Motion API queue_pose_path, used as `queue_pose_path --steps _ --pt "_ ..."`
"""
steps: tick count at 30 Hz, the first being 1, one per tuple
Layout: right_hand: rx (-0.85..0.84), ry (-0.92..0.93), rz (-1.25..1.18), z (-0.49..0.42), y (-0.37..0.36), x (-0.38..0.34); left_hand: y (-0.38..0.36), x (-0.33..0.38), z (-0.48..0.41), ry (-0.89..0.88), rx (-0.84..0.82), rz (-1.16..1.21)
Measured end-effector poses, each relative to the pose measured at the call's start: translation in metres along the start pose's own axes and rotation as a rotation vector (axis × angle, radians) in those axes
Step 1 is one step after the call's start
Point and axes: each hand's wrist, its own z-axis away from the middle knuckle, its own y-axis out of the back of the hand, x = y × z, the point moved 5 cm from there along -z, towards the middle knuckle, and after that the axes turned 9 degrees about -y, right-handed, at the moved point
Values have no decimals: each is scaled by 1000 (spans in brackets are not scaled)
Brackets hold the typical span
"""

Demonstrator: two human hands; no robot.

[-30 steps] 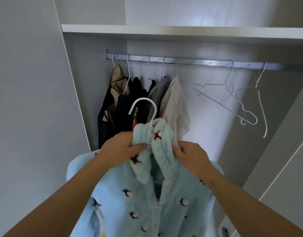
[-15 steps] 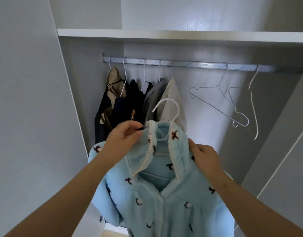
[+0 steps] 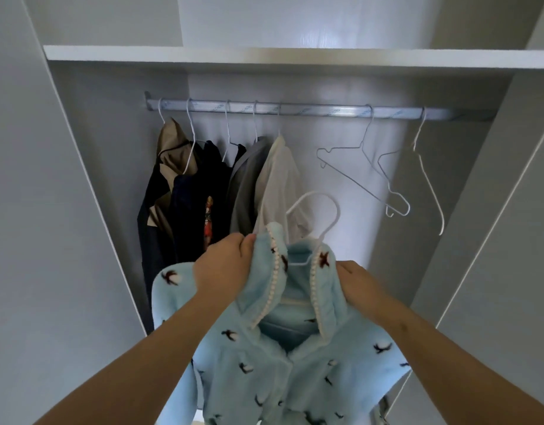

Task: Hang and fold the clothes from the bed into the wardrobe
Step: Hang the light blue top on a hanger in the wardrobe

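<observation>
Hanger (image 3: pixel 336 211) moved right; L hand (image 3: pixel 223 265), R hand (image 3: pixel 356 282) grip top (image 3: pixel 295 378).

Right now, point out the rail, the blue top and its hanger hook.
Rail (image 3: pixel 325 111), head view, bare stretch between hangers.
Blue top (image 3: pixel 264 378), head view, front below collar.
Hanger hook (image 3: pixel 316 193), head view, top of curve.

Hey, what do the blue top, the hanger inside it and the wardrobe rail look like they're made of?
The blue top looks like soft fleece or plush, matte, with a fuzzy nap and thick folds. The hanger is thin wire, probably white-coated metal, with a slim, smooth hook. The rail is likely metal, with a silvery sheen, seemingly under printed film.
</observation>
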Motion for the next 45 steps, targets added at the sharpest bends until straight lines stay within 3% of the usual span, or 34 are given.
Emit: queue_pose_path --steps 3,5,12,23,26,30,38,45 --pt "30 -105 -111 6 20 13 -17 19 -4 -78 -134 26" --pt "41 -154 -136 12 29 23 -29 26 -4 -73 -178 175" --pt "113 -286 -169 29 61 67 -57 18 -1 125 -75 602" --pt "340 -465 -317 46 111 131 -104 56 7 199 -275 703" --pt "296 -467 -376 44 105 129 -107 72 2 178 -288 712" --pt "177 -376 -774 38 93 114 -105 83 -10 156 -283 685" --pt "-5 -326 -889 -7 80 61 -86 72 -48 123 -175 532" --pt "-47 -260 -896 -70 76 4 -56 68 -121 28 -99 490"
